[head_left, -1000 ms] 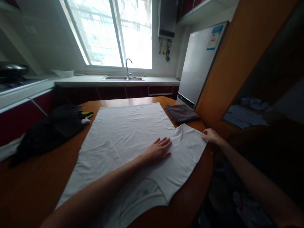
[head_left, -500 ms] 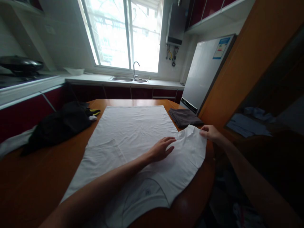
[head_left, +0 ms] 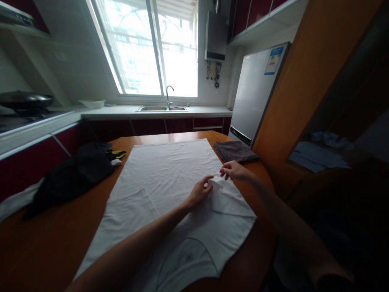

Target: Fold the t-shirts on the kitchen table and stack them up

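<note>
A white T-shirt (head_left: 170, 166) lies spread over the wooden table, its neckline toward me and its hem at the far end. Its left sleeve is folded inward over the body. The right sleeve is turned in too, leaving a pointed corner near the table's right edge. My left hand (head_left: 199, 193) rests on the shirt beside that fold, thumb and fingers apart. Just to its right, my right hand (head_left: 235, 170) pinches the turned-in sleeve cloth between thumb and fingers. My left forearm crosses the shirt and hides part of it.
Folded dark grey cloth (head_left: 235, 151) lies at the table's far right. Dark clothing (head_left: 73, 176) is heaped on the left side of the wooden table (head_left: 39, 239). Beyond stand a counter with a sink (head_left: 161, 108) and a fridge (head_left: 255, 89).
My right hand has moved left and inward, bringing the sleeve from the table's right edge over the shirt. My left hand has shifted slightly left. The view has tilted a little.
</note>
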